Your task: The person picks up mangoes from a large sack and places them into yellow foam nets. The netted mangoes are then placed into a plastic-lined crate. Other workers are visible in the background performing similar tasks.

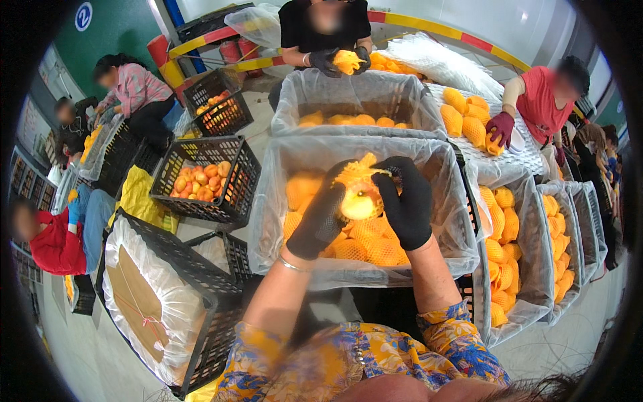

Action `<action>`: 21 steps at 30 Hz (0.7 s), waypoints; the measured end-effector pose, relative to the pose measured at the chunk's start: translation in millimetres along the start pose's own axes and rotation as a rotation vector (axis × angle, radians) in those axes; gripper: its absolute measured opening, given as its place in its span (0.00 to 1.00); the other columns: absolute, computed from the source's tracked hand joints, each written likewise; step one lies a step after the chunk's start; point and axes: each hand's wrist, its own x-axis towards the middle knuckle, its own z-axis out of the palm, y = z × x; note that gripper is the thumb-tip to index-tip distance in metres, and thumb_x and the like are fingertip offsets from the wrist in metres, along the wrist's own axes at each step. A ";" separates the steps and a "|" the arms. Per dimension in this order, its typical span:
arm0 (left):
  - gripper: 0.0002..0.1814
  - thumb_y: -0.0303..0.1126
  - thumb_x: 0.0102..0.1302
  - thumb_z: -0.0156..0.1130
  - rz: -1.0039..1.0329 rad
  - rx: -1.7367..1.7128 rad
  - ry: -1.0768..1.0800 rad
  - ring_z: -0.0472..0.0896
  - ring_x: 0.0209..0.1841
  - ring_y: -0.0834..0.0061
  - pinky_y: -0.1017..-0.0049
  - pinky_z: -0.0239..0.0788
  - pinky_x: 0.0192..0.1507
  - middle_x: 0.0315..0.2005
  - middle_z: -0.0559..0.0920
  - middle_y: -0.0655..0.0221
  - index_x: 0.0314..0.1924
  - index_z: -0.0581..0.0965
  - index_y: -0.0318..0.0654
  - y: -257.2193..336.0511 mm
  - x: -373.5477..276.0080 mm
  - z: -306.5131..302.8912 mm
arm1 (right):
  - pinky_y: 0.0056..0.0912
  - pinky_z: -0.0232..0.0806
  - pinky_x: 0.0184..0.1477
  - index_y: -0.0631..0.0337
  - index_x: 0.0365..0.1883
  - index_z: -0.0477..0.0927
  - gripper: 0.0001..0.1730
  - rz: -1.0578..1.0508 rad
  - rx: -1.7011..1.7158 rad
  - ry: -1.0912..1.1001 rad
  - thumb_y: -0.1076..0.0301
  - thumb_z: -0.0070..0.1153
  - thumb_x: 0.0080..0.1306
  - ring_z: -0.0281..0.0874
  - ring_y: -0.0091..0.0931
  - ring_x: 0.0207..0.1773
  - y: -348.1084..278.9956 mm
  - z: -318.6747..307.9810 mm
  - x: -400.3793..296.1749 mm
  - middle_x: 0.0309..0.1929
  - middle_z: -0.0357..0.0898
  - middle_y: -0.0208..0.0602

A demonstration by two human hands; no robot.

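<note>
In front of me, a round yellow fruit (357, 205) is partly covered by an orange foam net sleeve (360, 172) bunched at its top. My left hand (319, 218), in a black knit glove, grips the fruit from the left side. From the right, my gloved right hand (408, 203) has its fingers on the sleeve; some fingertips are hidden behind it. Both hands are above a crate lined with clear plastic (369, 279). Orange-netted fruit (374, 243) lies inside, below the hands.
Beyond stands another lined crate (354, 95), with a co-worker (326, 30) behind it. Lined crates of netted fruit (505, 251) stand at right. Bare peach-like fruit (201, 181) fills a black crate (236, 193) at left, near a crate with a cardboard-covered top (138, 296).
</note>
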 end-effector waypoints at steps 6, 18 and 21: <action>0.31 0.46 0.77 0.50 -0.142 -0.302 0.125 0.70 0.67 0.62 0.62 0.66 0.68 0.67 0.68 0.58 0.71 0.59 0.34 -1.4 -1.4 -6.6 | 0.45 0.58 0.69 0.62 0.60 0.72 0.32 -0.196 0.073 -0.281 0.65 0.69 0.58 0.67 0.47 0.67 10.7 14.0 1.5 0.62 0.71 0.50; 0.22 0.42 0.78 0.51 0.023 0.609 0.116 0.77 0.58 0.74 0.73 0.72 0.60 0.54 0.78 0.65 0.63 0.71 0.34 4.4 -5.5 -16.3 | 0.31 0.61 0.65 0.63 0.65 0.68 0.23 0.406 0.682 -0.184 0.70 0.53 0.73 0.70 0.26 0.61 36.9 8.0 -3.8 0.59 0.74 0.37; 0.20 0.38 0.77 0.53 -0.092 -0.083 0.096 0.77 0.58 0.76 0.73 0.71 0.60 0.55 0.78 0.67 0.62 0.72 0.36 4.3 -11.0 3.7 | 0.30 0.61 0.63 0.65 0.61 0.71 0.18 0.415 0.721 -0.136 0.70 0.49 0.75 0.71 0.27 0.58 35.9 16.6 -8.6 0.57 0.75 0.37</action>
